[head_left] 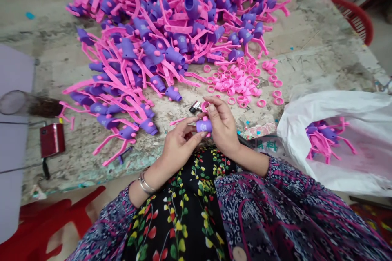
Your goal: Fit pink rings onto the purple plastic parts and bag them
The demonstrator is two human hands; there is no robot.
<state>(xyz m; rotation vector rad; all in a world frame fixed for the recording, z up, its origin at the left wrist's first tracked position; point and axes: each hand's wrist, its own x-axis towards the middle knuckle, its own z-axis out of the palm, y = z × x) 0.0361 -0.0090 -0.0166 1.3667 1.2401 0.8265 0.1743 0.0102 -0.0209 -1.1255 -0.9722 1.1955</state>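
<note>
My left hand (180,143) pinches a small purple cup-shaped piece (203,126) with pink knobs, close to the table's front edge. On the other side of that piece, my right hand (223,127) holds a pink ring (205,106) between thumb and fingers, just above the purple piece. The ring and the purple piece are apart. Beyond my hands lies a heap of loose pink rings (237,79). A large pile of purple pieces with pink arms (153,51) spreads across the back and left of the table.
A white bag (294,120) at the right holds more purple and pink pieces. A small metal-and-black part (195,107) lies just beyond my hands. At the left are a dark red box (52,140) and a clear cup (15,102). A red stool (45,222) stands lower left.
</note>
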